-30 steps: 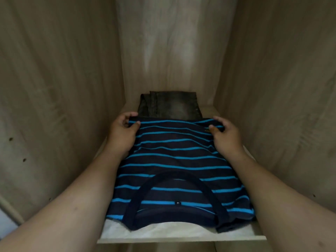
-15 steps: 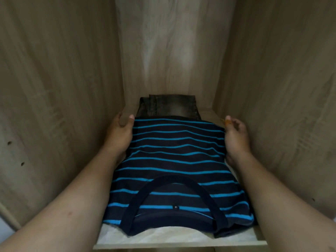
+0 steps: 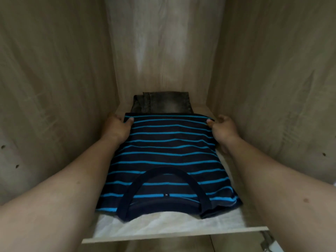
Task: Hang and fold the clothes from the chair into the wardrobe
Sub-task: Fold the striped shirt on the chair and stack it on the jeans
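Observation:
A folded navy T-shirt with bright blue stripes (image 3: 169, 157) lies flat on the wardrobe shelf (image 3: 172, 232), its round collar toward me. My left hand (image 3: 118, 130) grips the shirt's far left corner, thumb on top. My right hand (image 3: 222, 129) pinches the far right corner, fingers curled beside the fabric. Behind the shirt, folded dark grey jeans (image 3: 161, 102) lie against the back wall, their near edge partly covered by the shirt.
Light wood side walls (image 3: 54, 88) and the back panel (image 3: 160, 48) close in the compartment tightly. A white liner (image 3: 163, 222) covers the shelf's front strip. A metal hinge (image 3: 267, 242) shows at the lower right, below the shelf edge.
The shirt has slid deeper into the shelf, toward the jeans. My hands went from its top out to its sides and now hold its far corners.

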